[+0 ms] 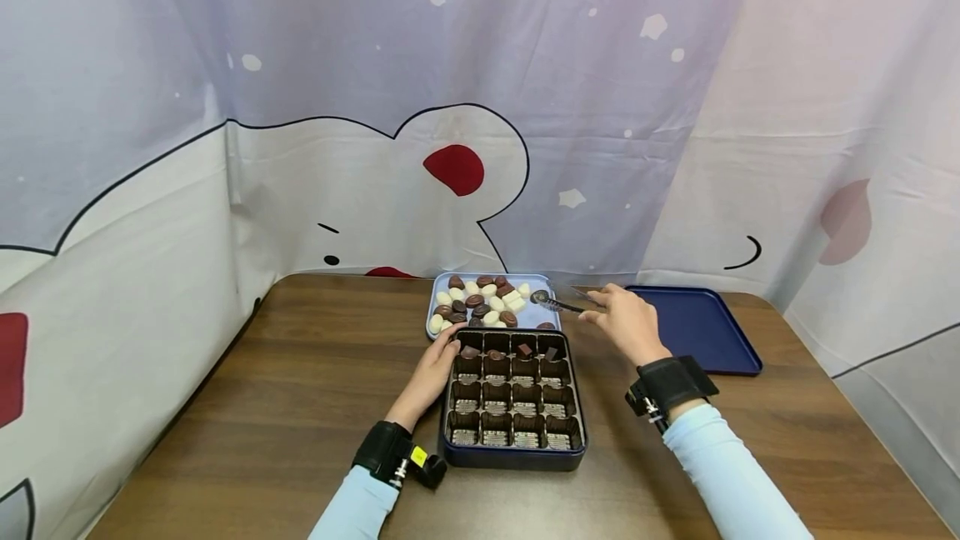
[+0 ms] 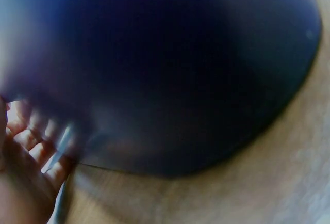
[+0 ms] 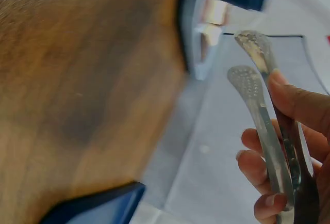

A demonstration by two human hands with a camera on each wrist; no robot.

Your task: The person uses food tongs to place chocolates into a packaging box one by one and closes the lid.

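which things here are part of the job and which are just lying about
Part of the job, it seems:
tongs, in the right hand
compartment box, left hand at its side
chocolates, some in the box's far row
light blue tray, holding more chocolates

Probably just lying about:
dark blue tray, possibly a lid
patterned cloth behind

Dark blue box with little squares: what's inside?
Four brown chocolates sit in the back row of the divided insert; the other rows show none. That insert hides the floor of the box.

The right hand [image 1: 628, 325] pinches, fingers curled; the left hand [image 1: 430, 373] grips, forearms [image 1: 731, 467] slanting inward.
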